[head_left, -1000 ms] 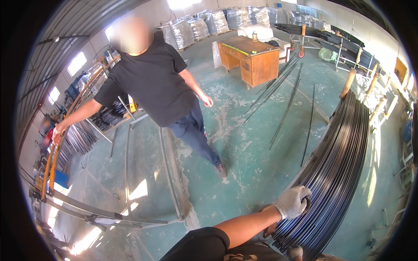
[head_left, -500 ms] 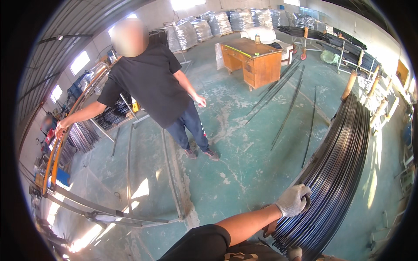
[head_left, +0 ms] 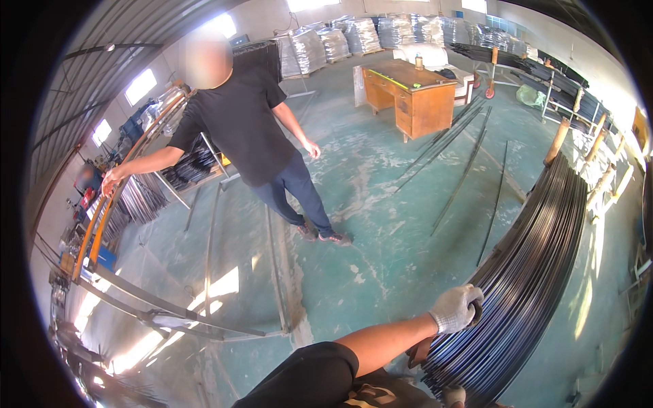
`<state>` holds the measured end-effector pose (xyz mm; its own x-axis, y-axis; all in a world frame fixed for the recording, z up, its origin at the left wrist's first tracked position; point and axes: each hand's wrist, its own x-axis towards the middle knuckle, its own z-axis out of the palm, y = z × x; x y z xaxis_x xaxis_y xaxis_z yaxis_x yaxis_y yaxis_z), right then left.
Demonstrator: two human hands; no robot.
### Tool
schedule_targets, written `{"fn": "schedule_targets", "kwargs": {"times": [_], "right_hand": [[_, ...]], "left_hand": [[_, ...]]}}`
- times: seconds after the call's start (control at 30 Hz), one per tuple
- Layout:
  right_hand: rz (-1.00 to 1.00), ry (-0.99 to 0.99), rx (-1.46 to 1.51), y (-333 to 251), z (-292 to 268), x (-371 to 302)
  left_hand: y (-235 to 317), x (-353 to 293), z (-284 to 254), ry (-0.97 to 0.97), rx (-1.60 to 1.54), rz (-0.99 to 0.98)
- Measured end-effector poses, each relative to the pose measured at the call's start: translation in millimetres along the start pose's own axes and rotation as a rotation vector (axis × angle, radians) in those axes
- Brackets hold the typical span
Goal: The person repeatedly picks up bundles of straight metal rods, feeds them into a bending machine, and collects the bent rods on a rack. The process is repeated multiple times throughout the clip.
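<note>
My left hand [head_left: 454, 310], in a light grey knit glove, is closed at the left edge of a long bundle of thin dark rods [head_left: 527, 265]. Its fingers curl round a dark, rounded thing [head_left: 475, 311], too small to make out fully. Low in the picture, a bit of my right hand [head_left: 453, 394], also gloved, shows over the near end of the rods; its fingers are mostly hidden. The rods run side by side away from me to wooden posts [head_left: 558, 141] at the far end.
To the left a person in a black shirt [head_left: 241, 126] rests a hand on an orange-edged metal frame [head_left: 95, 238]. A wooden desk [head_left: 425, 109] stands beyond, with loose rods [head_left: 462, 170] on the green floor. Wrapped pallets [head_left: 354, 34] line the back; loaded racks [head_left: 551, 95] stand far right.
The view has shifted slightly, so the surroundings appear further right. My left hand stays closed at the rods' edge, almost unmoved. The other person keeps a hand at the frame.
</note>
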<state>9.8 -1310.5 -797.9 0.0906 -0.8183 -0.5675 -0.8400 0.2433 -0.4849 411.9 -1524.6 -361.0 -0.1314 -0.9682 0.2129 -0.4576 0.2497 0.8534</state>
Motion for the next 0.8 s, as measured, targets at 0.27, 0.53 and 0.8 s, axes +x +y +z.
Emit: {"fn": "schedule_targets", "kwargs": {"times": [0.27, 0.53, 0.8], "right_hand": [[0.404, -0.115, 0.490, -100, -46, -24], [0.420, 0.012, 0.447, -206, -23, -46], [0.511, 0.059, 0.490, -268, 1, -63]], "left_hand": [[-10, -1, -16, -0.021, 0.104, 0.151], [-16, 13, -44, -0.310, 0.216, 0.532], [-19, 26, -69, -0.623, 0.341, 0.543]]}}
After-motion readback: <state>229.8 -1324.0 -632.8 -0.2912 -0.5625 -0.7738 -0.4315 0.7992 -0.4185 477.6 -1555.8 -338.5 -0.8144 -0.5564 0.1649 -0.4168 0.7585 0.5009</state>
